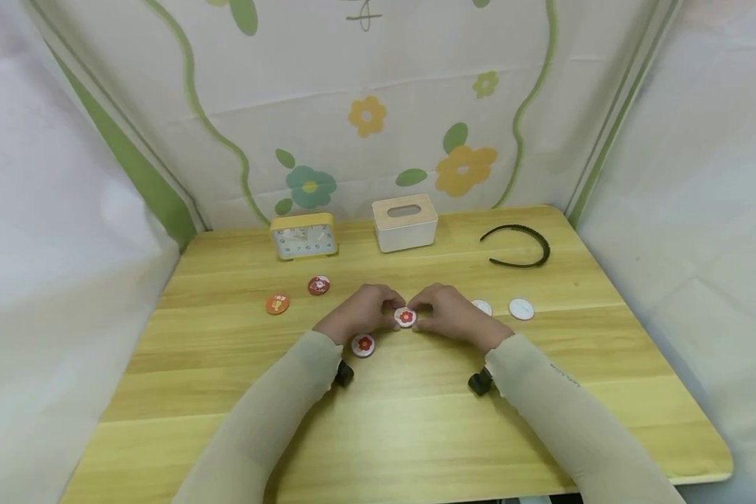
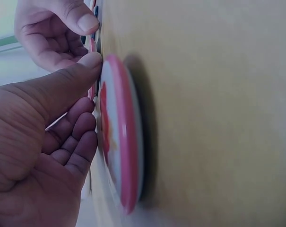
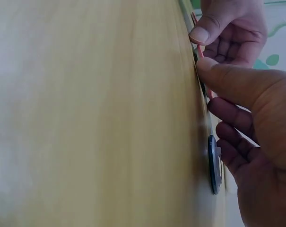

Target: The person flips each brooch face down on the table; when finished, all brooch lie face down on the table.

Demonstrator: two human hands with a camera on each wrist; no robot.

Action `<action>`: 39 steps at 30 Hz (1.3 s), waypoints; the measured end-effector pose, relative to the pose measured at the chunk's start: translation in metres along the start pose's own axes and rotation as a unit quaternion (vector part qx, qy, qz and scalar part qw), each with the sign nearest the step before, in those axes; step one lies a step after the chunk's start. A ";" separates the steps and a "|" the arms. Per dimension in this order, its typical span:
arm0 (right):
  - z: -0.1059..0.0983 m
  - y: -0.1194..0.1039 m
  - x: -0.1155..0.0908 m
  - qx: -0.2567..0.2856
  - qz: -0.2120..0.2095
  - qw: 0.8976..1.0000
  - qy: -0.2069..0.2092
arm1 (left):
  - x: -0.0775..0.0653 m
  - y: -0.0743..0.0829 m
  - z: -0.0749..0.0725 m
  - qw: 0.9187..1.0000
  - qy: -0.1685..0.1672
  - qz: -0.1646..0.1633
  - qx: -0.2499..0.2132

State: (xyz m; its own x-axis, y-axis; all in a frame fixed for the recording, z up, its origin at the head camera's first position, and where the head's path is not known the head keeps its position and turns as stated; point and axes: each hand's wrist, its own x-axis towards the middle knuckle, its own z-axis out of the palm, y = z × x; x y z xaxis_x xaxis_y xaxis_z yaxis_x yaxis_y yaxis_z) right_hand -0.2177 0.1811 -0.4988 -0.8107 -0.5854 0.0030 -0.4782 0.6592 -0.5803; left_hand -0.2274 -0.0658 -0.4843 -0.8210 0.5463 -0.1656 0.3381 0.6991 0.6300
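A round white badge with a red flower lies flat near the table's middle. My left hand pinches its left edge with thumb and fingers, and my right hand pinches the right edge. Just below my left wrist is a second red-flower badge, whose pink rim looms large in the left wrist view. Beside my right hand's fingers in the right wrist view sits a dark-rimmed disc. Of two white discs to the right, one shows whole; the other is partly covered by my right hand.
An orange badge and a red badge lie to the left. Along the back stand a yellow clock and a white tissue box with a wooden lid. A black headband lies back right. Fabric hangs behind the table.
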 end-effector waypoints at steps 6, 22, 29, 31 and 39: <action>-0.002 -0.005 0.001 -0.011 -0.004 1.000 -0.001 | 0.000 0.002 -0.001 1.000 0.001 -0.001 0.000; -0.005 -0.004 -0.005 0.010 -0.002 0.999 0.035 | -0.009 0.000 -0.008 1.000 0.003 0.018 0.013; -0.005 -0.006 -0.006 0.035 0.023 0.998 0.044 | -0.007 0.001 -0.003 0.999 0.036 0.021 0.021; -0.004 -0.007 -0.006 0.049 0.026 0.998 0.038 | -0.006 0.002 -0.002 0.999 0.042 0.019 0.018; -0.002 -0.007 -0.004 0.043 0.007 0.999 0.030 | -0.002 0.003 -0.001 0.999 0.046 0.010 0.005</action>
State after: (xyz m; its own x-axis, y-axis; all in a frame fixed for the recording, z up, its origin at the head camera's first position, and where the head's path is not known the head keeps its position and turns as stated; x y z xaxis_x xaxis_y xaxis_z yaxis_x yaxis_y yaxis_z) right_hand -0.2117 0.1800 -0.4937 -0.8371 -0.5453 0.0429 -0.4385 0.6220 -0.6487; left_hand -0.2252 -0.0647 -0.4815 -0.8529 0.5154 -0.0830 0.3581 0.6934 0.6253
